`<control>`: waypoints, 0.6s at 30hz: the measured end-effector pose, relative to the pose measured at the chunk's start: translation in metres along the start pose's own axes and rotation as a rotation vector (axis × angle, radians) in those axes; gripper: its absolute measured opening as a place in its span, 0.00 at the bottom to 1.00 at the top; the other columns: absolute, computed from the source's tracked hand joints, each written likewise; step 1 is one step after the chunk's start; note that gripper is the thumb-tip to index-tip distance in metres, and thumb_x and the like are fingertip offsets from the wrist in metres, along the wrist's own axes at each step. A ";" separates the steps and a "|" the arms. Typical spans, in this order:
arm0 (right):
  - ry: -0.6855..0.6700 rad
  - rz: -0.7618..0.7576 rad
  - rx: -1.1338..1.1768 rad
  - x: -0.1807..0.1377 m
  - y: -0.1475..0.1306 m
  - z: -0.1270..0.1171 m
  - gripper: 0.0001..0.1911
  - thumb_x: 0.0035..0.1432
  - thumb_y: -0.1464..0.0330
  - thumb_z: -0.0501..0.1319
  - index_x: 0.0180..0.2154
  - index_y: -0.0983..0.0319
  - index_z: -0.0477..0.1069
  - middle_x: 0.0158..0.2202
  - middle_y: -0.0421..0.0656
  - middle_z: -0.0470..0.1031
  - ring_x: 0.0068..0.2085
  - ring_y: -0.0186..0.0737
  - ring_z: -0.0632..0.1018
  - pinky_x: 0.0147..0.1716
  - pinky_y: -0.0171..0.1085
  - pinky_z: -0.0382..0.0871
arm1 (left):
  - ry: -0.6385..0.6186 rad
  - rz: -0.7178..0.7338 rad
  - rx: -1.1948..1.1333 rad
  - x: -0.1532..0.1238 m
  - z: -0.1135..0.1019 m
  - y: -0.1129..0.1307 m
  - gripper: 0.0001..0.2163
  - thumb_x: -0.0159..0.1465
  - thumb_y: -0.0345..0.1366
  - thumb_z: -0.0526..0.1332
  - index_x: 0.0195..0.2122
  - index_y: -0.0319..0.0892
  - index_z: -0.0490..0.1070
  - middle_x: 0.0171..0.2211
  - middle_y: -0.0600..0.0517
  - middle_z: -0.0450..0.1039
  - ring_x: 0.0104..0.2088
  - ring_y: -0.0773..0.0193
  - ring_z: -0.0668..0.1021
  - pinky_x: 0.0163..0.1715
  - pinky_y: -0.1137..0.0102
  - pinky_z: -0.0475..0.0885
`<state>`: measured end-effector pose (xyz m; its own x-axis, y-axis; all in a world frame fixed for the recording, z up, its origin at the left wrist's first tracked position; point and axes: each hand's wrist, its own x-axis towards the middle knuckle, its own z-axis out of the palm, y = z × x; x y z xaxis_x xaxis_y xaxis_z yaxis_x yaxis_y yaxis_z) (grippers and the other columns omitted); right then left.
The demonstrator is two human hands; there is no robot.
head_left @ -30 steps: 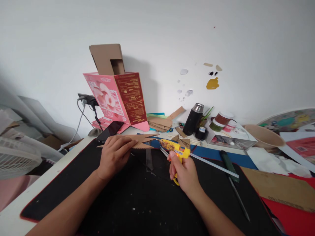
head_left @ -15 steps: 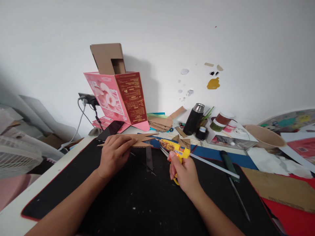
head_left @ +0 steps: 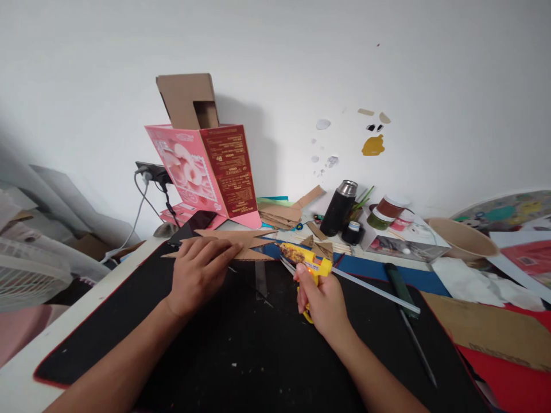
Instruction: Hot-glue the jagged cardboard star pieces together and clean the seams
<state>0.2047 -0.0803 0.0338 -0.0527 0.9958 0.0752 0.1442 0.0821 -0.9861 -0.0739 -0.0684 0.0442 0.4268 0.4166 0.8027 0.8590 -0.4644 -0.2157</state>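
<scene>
My left hand grips a flat, pointed brown cardboard cutout and holds it over the far edge of the black mat. The cutout's tips point right. My right hand is wrapped round the handle of a yellow hot glue gun, whose small light glows orange. The gun's nozzle points left toward the cutout's right tip, a short gap away. A thin white glue stick runs out of the gun's back to the right.
A pink carton with a brown flap stands at the back, a black phone leaning at its foot. A black flask, paint jars, cardboard scraps, a bowl, a green-handled tool and a cardboard sheet lie right.
My left hand has lifted and tilted the cardboard cutout slightly, showing more of its upper face. My right hand and the glue gun have barely moved.
</scene>
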 end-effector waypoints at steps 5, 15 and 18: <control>0.010 -0.020 -0.017 -0.001 0.003 0.000 0.35 0.65 0.35 0.59 0.25 0.59 0.72 0.10 0.37 0.66 0.14 0.36 0.70 0.18 0.33 0.64 | -0.002 0.000 0.024 0.002 -0.001 0.001 0.15 0.70 0.26 0.64 0.56 0.47 0.76 0.43 0.50 0.84 0.41 0.55 0.80 0.44 0.59 0.68; 0.021 -0.026 -0.045 -0.001 0.001 0.000 0.36 0.66 0.36 0.58 0.23 0.58 0.71 0.10 0.38 0.65 0.14 0.36 0.70 0.18 0.34 0.63 | -0.011 0.016 0.017 0.001 -0.001 0.000 0.15 0.70 0.26 0.64 0.56 0.46 0.77 0.44 0.50 0.84 0.43 0.55 0.80 0.45 0.59 0.69; 0.028 -0.036 -0.058 -0.001 -0.001 0.000 0.36 0.65 0.35 0.57 0.22 0.58 0.70 0.10 0.38 0.65 0.14 0.37 0.71 0.18 0.34 0.63 | -0.010 0.019 0.016 0.000 -0.001 0.000 0.16 0.70 0.26 0.63 0.56 0.46 0.77 0.44 0.50 0.84 0.43 0.55 0.80 0.45 0.59 0.69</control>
<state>0.2047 -0.0809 0.0347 -0.0314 0.9928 0.1158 0.2000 0.1197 -0.9725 -0.0741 -0.0690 0.0450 0.4461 0.4156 0.7926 0.8550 -0.4597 -0.2402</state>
